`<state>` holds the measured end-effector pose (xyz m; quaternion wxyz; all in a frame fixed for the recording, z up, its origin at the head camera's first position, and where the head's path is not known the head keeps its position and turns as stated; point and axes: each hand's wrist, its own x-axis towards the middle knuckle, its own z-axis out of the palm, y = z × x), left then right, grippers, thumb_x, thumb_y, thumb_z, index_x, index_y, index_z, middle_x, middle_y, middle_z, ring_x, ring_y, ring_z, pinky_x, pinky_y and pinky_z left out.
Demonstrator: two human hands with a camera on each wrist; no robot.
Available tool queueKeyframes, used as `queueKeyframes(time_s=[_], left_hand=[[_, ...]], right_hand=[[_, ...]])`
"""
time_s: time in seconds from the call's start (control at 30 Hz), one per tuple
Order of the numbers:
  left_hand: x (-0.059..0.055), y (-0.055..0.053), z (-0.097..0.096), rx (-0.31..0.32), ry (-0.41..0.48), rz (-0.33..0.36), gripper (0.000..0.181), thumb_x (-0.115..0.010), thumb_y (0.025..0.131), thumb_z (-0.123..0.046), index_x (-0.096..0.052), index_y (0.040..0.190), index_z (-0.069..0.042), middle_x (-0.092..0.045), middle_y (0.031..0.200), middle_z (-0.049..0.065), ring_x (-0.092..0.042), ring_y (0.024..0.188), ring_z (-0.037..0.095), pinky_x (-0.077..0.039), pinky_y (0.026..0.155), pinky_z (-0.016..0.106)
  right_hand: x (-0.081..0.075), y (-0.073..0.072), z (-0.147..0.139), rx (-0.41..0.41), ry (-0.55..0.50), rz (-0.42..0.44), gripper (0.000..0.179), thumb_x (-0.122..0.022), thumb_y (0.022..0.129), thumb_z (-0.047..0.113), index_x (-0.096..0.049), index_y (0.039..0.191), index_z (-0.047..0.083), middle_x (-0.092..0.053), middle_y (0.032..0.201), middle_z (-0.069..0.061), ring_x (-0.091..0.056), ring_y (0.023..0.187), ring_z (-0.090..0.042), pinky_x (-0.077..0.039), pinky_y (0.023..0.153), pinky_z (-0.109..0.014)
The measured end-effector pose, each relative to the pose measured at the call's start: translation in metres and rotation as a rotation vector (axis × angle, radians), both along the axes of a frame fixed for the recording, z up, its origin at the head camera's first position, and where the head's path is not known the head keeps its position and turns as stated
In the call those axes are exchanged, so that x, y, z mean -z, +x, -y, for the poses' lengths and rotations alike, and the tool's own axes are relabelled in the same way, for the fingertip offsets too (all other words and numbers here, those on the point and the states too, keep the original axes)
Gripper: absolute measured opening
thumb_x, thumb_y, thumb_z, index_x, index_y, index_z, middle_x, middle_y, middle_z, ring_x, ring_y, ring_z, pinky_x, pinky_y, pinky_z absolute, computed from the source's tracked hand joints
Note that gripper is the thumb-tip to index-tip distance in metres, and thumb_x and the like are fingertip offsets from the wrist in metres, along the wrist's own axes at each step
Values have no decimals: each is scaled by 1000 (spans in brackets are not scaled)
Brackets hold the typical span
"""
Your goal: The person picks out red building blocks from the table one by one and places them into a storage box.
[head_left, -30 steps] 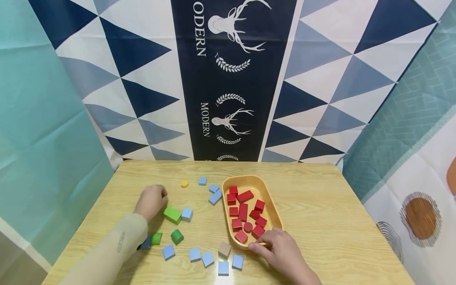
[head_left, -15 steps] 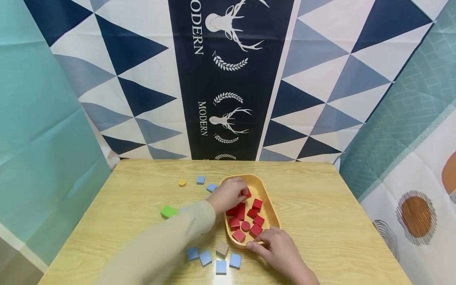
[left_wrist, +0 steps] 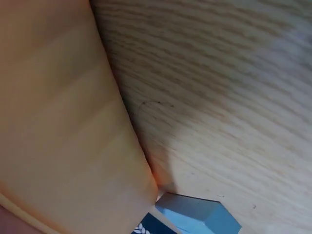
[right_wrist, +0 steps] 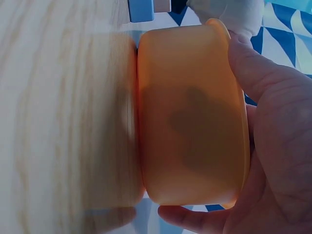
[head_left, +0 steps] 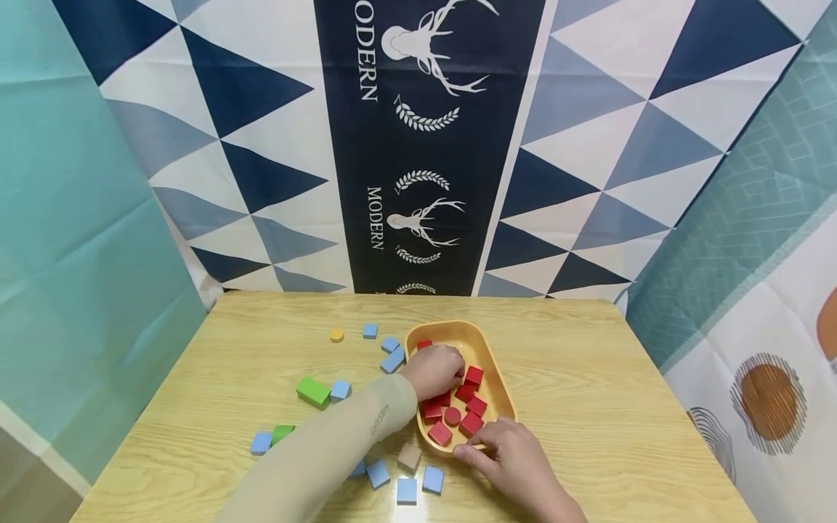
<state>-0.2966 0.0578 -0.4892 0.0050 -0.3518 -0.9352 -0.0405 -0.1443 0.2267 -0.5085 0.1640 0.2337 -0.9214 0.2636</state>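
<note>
An orange plastic tray (head_left: 476, 347) holds several red blocks (head_left: 474, 407), including cubes and a short cylinder. My left hand (head_left: 434, 372) reaches into it from the left, fingers pointing down among the blocks. Its fingertips are mostly hidden, so whether it holds a block is unclear. In the left wrist view the tray's wall (left_wrist: 73, 122) fills the left side and hides the hand's work. My right hand (head_left: 513, 457) grips the tray's near right corner. The right wrist view has its thumb on the rim and fingers around the tray's end wall (right_wrist: 195, 97).
Loose blue blocks (head_left: 407, 491) lie left of and in front of the tray. A beige block (head_left: 410, 457) sits by its near edge. Green blocks (head_left: 314, 392) and a small yellow disc (head_left: 336, 335) lie farther left. Patterned cloth (head_left: 418, 145) hangs behind the wooden table (head_left: 575, 378).
My left hand has moved right from beside the green blocks into the tray, then shifted slightly nearer and to the right inside it. The right hand keeps its grip on the corner.
</note>
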Motion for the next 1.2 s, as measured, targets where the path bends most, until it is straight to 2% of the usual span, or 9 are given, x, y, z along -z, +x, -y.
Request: queueKeyframes(time_s=[0.1, 0.2, 0.43, 0.63, 0.8, 0.9, 1.0, 1.1, 1.2], left_hand=[[1, 3, 1, 21, -47, -19, 15, -80, 98, -33, -80, 85, -26, -71, 81, -11, -61, 79, 8, -58, 80, 24], [1, 7, 2, 24, -38, -70, 13, -78, 99, -27, -81, 86, -25, -73, 81, -10, -63, 80, 9, -60, 79, 25], [2, 12, 2, -47, 13, -152, 11, -73, 101, -15, -79, 93, -19, -75, 86, -4, -70, 80, 11, -62, 76, 24], [1, 12, 1, -48, 15, -44, 10, -72, 103, -20, -79, 95, -19, -77, 86, -5, -67, 74, 9, -61, 72, 23], [-7, 8, 10, -8, 132, 9, 11, -73, 103, -26, -78, 94, -21, -73, 85, -8, -61, 75, 8, -58, 77, 22], [-19, 5, 28, 16, 245, -17, 12, -72, 104, -29, -79, 98, -21, -74, 89, -10, -63, 81, 8, -58, 83, 23], [-32, 3, 58, -13, 336, -30, 13, -72, 104, -29, -80, 103, -19, -78, 95, -7, -68, 91, 12, -60, 89, 29], [-43, 4, 99, -136, 412, 6, 15, -71, 104, -29, -80, 106, -18, -79, 104, -2, -71, 102, 18, -61, 95, 38], [-44, 7, 146, -286, 482, 14, 16, -71, 105, -30, -80, 107, -18, -80, 113, 0, -72, 110, 23, -60, 100, 45]], right_hand=[[1, 0, -1, -1, -3, -5, 21, -83, 89, 50, -75, 76, 35, -58, 72, 31, -44, 73, 8, -40, 63, -19], [2, 0, -2, -2, -8, -11, 21, -84, 88, 49, -75, 75, 35, -57, 71, 31, -45, 73, 7, -39, 63, -19], [3, -1, -2, -4, -10, -8, 21, -84, 88, 49, -75, 75, 36, -57, 71, 32, -45, 72, 7, -39, 63, -18], [2, -1, -2, 5, -7, 16, 21, -82, 89, 50, -75, 75, 36, -58, 71, 31, -45, 73, 8, -41, 64, -20], [3, -1, -1, 3, -4, 10, 21, -83, 89, 50, -75, 75, 36, -57, 71, 31, -45, 73, 8, -40, 64, -19], [3, 0, 0, 1, 0, 13, 20, -83, 89, 50, -77, 76, 36, -58, 71, 31, -44, 73, 8, -39, 64, -18], [3, 0, 1, 10, 3, 37, 21, -82, 90, 52, -77, 77, 35, -58, 71, 31, -43, 73, 8, -38, 64, -18], [2, 1, 1, 25, 4, 54, 22, -81, 90, 53, -77, 77, 36, -58, 72, 32, -43, 73, 8, -38, 64, -19], [1, 1, 1, 39, 8, 64, 22, -81, 90, 53, -77, 77, 35, -59, 71, 31, -42, 73, 7, -38, 64, -19]])
